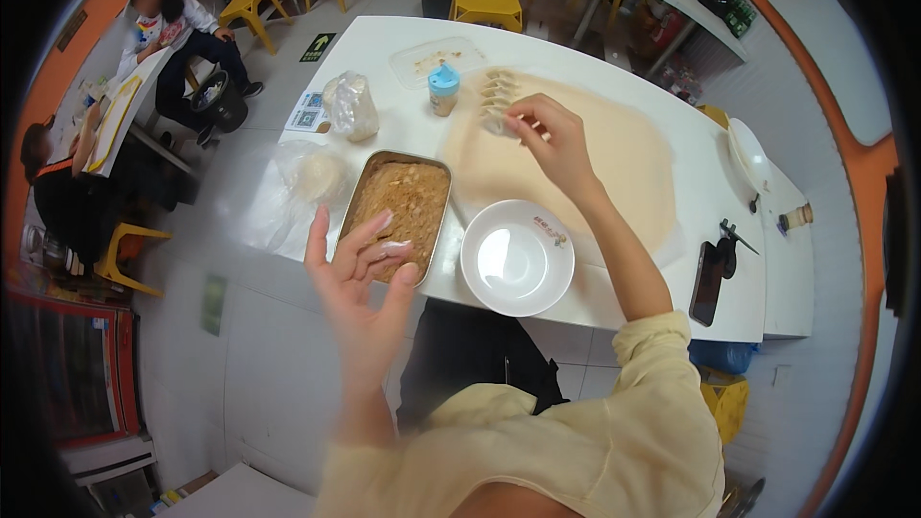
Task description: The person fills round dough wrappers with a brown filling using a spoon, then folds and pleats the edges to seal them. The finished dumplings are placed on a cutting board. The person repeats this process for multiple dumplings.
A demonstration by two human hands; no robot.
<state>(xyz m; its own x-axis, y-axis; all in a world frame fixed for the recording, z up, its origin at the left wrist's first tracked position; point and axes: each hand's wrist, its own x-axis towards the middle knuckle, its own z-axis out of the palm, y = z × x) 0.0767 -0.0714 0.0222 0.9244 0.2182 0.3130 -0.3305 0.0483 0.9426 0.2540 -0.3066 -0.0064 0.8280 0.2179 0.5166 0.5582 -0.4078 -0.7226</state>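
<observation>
My right hand [554,140] pinches a folded dumpling [495,122] at the near end of a short row of dumplings [498,86]. They lie on a pale beige mat [604,151]. Over the near part of a metal tray [450,191], my left hand [367,266] is raised with fingers spread and nothing in it; white powder shows on its fingertips. Brown filling [403,194] is heaped in that tray. A white bowl [482,280] stands right of the tray by the table's near edge. Pale round dough pieces [321,176] lie on plastic film left of the tray.
Behind the tray stand a plastic-wrapped white bundle [352,108] and a blue-lidded shaker [444,90]. A clear plastic lid [439,61] lies farther back. A phone [709,284] rests at the right. Two people sit at a side table [115,129] on the left.
</observation>
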